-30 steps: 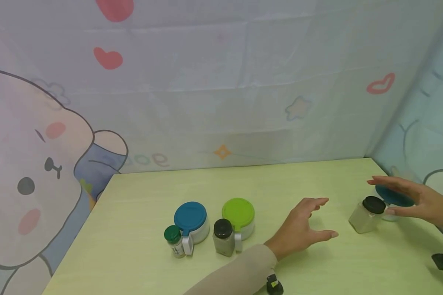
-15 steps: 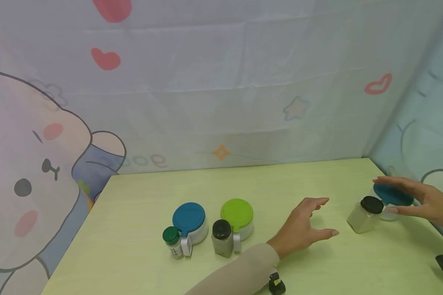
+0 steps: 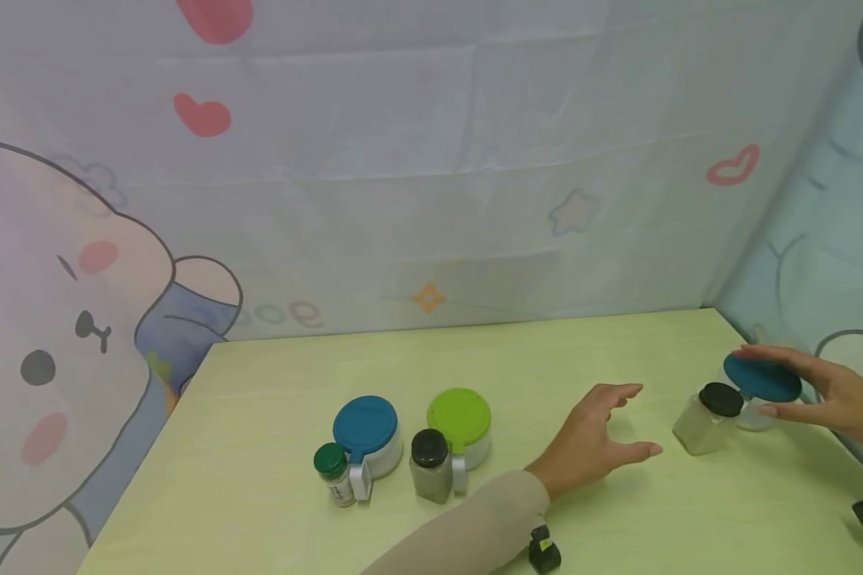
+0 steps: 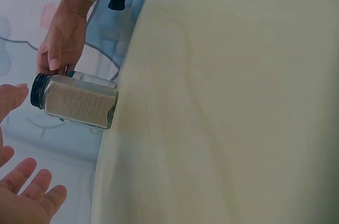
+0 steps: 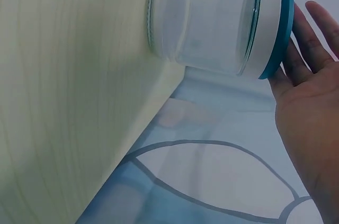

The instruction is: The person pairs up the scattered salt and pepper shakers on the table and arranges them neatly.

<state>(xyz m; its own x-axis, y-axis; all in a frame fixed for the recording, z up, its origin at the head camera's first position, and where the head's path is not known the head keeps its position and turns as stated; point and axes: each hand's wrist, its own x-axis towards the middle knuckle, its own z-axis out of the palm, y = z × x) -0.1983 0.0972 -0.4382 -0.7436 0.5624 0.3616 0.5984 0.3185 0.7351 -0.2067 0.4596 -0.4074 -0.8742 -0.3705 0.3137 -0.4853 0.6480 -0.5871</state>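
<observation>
My left hand (image 3: 582,443) hovers over the table right of centre, thumb and fingers spread apart with nothing between them. To its right stands a square glass spice jar (image 3: 706,419) with a black lid and pale contents; its printed label shows in the left wrist view. Just behind that jar is a round clear jar (image 5: 212,17) with a white collar and blue lid (image 3: 762,377). My right hand (image 3: 834,395) is beside this blue lid, fingers extended around its right edge; whether they touch it I cannot tell.
Left of centre stand a blue-lidded seasoning pot (image 3: 367,431), a green-lidded pot (image 3: 460,423), a small green-capped shaker (image 3: 334,473) and another black-lidded spice jar (image 3: 431,467). A printed cloth (image 3: 475,160) hangs behind the table (image 3: 273,399).
My right hand has drawn slightly to the right, away from the blue lid, uncovering more of it. The left hand stays almost in place. The whole view has shifted a little.
</observation>
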